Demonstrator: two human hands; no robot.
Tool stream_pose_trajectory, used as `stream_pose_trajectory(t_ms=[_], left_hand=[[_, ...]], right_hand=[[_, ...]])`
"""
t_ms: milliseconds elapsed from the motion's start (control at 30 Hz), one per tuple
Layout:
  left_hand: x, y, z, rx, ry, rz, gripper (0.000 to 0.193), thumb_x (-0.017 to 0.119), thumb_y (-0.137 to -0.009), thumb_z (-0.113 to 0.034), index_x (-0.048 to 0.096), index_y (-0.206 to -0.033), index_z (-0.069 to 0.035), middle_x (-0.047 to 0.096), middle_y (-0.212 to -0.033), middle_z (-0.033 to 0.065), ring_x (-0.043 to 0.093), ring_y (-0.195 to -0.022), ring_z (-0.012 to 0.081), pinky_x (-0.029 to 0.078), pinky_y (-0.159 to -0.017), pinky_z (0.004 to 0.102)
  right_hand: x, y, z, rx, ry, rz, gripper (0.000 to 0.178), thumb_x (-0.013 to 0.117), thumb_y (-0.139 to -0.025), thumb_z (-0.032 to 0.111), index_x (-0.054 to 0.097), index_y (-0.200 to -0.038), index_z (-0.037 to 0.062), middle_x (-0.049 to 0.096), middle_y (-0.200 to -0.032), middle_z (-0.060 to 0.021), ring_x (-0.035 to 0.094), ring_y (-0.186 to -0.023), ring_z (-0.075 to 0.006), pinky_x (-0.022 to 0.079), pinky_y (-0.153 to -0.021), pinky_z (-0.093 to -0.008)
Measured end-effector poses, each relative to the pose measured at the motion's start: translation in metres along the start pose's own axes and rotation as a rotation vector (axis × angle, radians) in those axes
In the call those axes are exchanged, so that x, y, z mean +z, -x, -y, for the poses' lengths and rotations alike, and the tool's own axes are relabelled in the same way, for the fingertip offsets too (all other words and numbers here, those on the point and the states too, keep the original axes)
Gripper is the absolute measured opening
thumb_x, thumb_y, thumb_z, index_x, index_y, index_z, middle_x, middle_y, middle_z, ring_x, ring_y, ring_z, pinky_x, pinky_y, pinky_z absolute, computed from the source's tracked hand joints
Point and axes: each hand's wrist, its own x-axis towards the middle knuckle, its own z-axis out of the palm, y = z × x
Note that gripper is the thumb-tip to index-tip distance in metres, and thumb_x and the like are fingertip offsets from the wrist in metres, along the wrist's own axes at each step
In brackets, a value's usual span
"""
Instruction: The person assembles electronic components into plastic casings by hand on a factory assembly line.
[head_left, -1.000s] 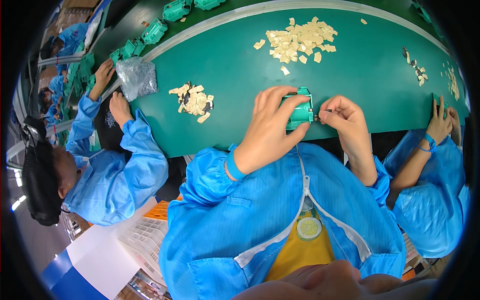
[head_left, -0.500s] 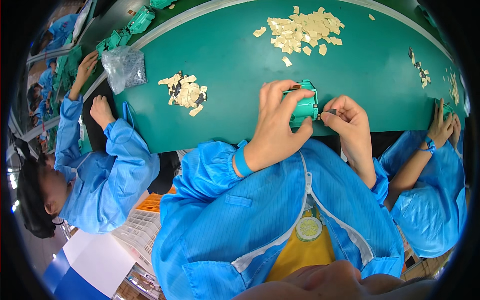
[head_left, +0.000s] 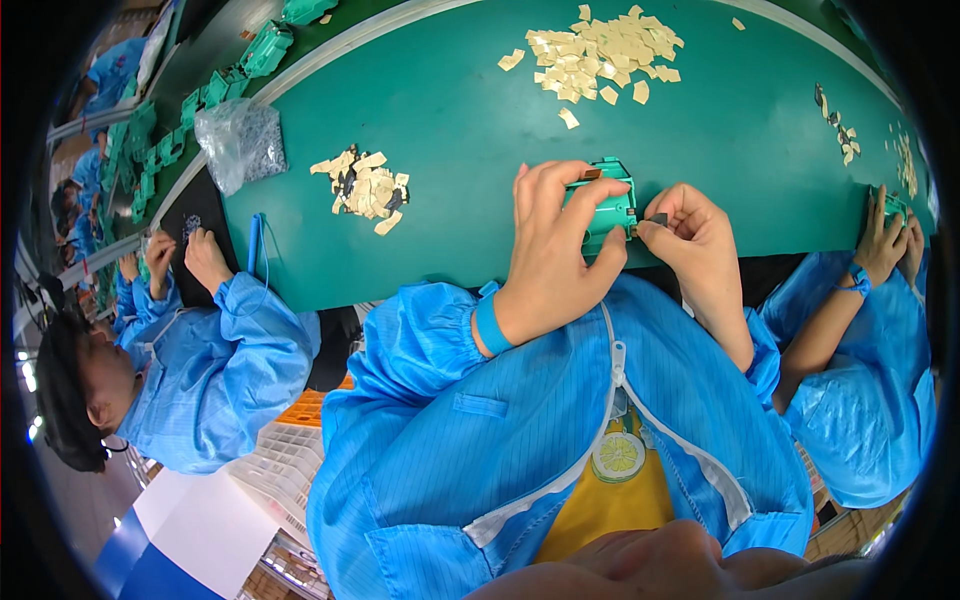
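Note:
My left hand [head_left: 555, 245] is closed around a teal-green plastic housing [head_left: 613, 208], fingers over its far side and thumb on its near edge. A small brown patch shows on top of the housing by my fingertips. At the housing's right side, my right hand [head_left: 700, 240] pinches a small dark grey piece [head_left: 658, 219] between thumb and finger. The thumb tip is right against the housing's lower right corner; whether the piece touches the housing is hard to see.
Cream paper-like pieces [head_left: 605, 55] lie heaped on the green table [head_left: 450, 130]. Left are a smaller cream-and-black pile [head_left: 365, 185] and a clear bag [head_left: 240, 145] of small parts. Green housings [head_left: 266, 48] line the far-left belt. Co-workers' hands [head_left: 207, 260] [head_left: 885, 245] work on both sides.
The left co-worker's outstretched hand has drawn back from the green housings to beside the other hand. My right hand has shifted slightly toward the housing; my left keeps its hold.

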Motion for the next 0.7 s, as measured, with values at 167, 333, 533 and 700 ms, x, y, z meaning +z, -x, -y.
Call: stream_pose_trajectory(t_ms=[167, 333, 533, 700], left_hand=[[0.0013, 0.0001, -0.0003, -0.003, -0.003, -0.014, 0.042, 0.073, -0.076, -0.01, 0.064, -0.117, -0.011, 0.051, -0.121, 0.0144, 0.047, -0.119, 0.0379, 0.026, -0.11, 0.063], [0.001, -0.0002, -0.0007, -0.002, -0.002, -0.017, 0.042, 0.074, -0.075, -0.01, 0.064, -0.117, -0.011, 0.052, -0.121, 0.0142, 0.047, -0.119, 0.0375, 0.026, -0.11, 0.0626], [0.0004, -0.0008, -0.0032, -0.006, -0.016, -0.005, 0.044, 0.073, -0.075, -0.003, 0.064, -0.118, -0.01, 0.052, -0.123, 0.0133, 0.046, -0.119, 0.0366, 0.035, -0.105, 0.048], [0.0014, -0.0014, -0.0023, -0.003, -0.019, -0.005, 0.045, 0.074, -0.075, -0.003, 0.064, -0.118, -0.011, 0.052, -0.123, 0.013, 0.045, -0.12, 0.0365, 0.038, -0.103, 0.0453]], right_hand=[[-0.001, -0.001, -0.0026, -0.006, 0.016, 0.007, 0.016, 0.066, -0.085, -0.007, 0.054, -0.084, 0.0038, 0.055, -0.077, 0.0047, 0.047, -0.068, 0.0, 0.036, -0.058, -0.0191], [-0.0002, -0.0008, -0.0027, -0.003, 0.023, 0.004, 0.015, 0.066, -0.086, -0.007, 0.055, -0.085, 0.0035, 0.055, -0.077, 0.005, 0.047, -0.067, 0.0003, 0.037, -0.057, -0.0186], [-0.0008, -0.0016, -0.0058, -0.014, 0.02, -0.007, 0.015, 0.066, -0.086, -0.006, 0.055, -0.085, 0.0033, 0.055, -0.076, 0.005, 0.047, -0.066, 0.0007, 0.037, -0.056, -0.0183], [-0.0027, -0.0015, -0.0044, -0.012, 0.044, -0.005, 0.015, 0.068, -0.086, -0.005, 0.056, -0.085, 0.0034, 0.056, -0.075, 0.0053, 0.047, -0.064, 0.0008, 0.037, -0.055, -0.0183]])
